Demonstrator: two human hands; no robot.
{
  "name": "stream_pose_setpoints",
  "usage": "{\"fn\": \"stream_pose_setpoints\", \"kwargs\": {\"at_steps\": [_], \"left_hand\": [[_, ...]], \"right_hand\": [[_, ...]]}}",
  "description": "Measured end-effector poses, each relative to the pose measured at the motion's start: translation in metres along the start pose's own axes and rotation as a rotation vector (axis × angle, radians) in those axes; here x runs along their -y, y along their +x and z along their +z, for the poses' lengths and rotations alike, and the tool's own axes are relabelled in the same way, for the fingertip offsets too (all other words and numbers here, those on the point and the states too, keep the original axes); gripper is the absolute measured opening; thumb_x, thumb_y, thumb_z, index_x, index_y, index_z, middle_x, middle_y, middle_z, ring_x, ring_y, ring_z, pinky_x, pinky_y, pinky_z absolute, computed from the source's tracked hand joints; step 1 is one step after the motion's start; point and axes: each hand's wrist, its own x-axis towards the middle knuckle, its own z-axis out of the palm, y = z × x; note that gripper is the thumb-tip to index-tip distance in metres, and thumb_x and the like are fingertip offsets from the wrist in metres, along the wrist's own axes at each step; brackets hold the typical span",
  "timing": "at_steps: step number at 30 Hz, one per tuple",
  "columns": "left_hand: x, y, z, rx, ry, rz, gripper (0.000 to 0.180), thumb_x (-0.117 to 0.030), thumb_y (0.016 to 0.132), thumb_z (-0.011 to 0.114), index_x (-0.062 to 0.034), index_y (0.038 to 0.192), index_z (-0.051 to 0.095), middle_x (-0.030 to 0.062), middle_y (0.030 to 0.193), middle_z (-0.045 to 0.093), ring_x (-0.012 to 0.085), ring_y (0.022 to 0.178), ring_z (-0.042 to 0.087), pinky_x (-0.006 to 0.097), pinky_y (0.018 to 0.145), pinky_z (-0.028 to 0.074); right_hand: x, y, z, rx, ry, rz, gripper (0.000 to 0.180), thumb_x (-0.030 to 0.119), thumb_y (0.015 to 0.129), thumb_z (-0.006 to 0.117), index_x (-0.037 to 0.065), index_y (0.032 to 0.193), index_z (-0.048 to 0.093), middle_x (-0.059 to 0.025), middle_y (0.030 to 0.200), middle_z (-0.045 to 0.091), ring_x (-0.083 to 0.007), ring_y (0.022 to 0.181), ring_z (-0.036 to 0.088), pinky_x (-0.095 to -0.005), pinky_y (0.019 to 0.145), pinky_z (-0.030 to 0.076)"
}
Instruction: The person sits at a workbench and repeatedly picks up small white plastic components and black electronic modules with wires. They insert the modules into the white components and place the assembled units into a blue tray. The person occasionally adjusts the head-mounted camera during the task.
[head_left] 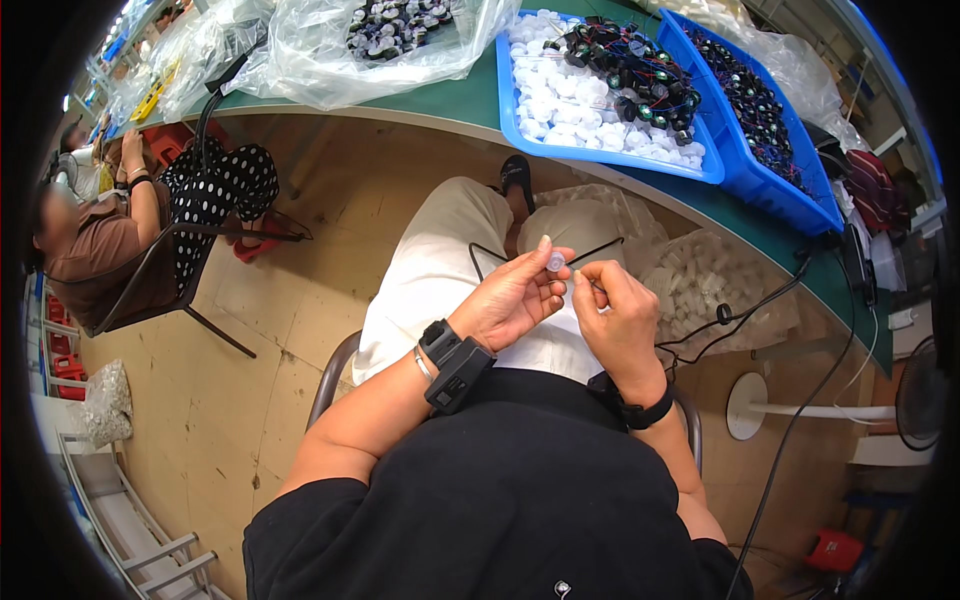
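Observation:
Above my lap, my left hand (508,300) is turned palm up, with its thumb and fingers closed on a small translucent white cap (555,262). My right hand (620,312) is just to the right of the cap, its thumb and forefinger pinched together. Whatever lies in that pinch is too small to make out. Beyond my hands, a blue tray (612,154) on the table holds many white caps (572,108). A heap of small black round parts with thin wires (650,85) lies on top of them.
A second blue tray (800,203) of dark wired parts stands to the right on the green table (440,100). Clear plastic bags (340,75) cover its far left. A bag of pale pieces (705,285) sits below. A seated person (115,240) is at left, a fan (915,395) right.

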Motion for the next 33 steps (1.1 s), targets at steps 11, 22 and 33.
{"fn": "stream_pose_setpoints", "kwargs": {"at_steps": [11,22,33], "left_hand": [[0.002,0.001,-0.003,0.029,0.039,-0.048,0.035,-0.038,0.094,0.058,-0.0059,0.108,0.06,-0.002,0.084,0.059,0.0075,0.077,0.055,0.023,0.072,0.05],[0.004,-0.001,0.001,0.036,0.122,-0.063,0.032,-0.036,0.095,0.057,-0.0062,0.106,0.061,-0.0028,0.082,0.059,0.0068,0.073,0.052,0.023,0.071,0.048],[0.0,-0.002,0.001,-0.054,0.05,-0.017,0.036,-0.029,0.095,0.059,-0.0007,0.116,0.058,-0.0031,0.083,0.058,0.0053,0.075,0.052,0.021,0.069,0.046]], "right_hand": [[-0.002,-0.001,0.003,-0.005,0.043,0.016,0.008,0.006,0.079,0.066,0.006,0.077,0.059,-0.0054,0.065,0.061,-0.0196,0.052,0.059,-0.0327,0.049,0.045],[-0.006,-0.003,0.007,-0.002,0.023,-0.016,0.008,0.009,0.082,0.067,0.005,0.081,0.059,-0.0061,0.066,0.062,-0.021,0.054,0.06,-0.0334,0.051,0.046],[-0.012,-0.004,0.004,0.194,0.253,0.219,0.008,0.005,0.088,0.06,-0.001,0.09,0.056,-0.017,0.082,0.063,-0.0339,0.071,0.061,-0.0388,0.062,0.048]]}}
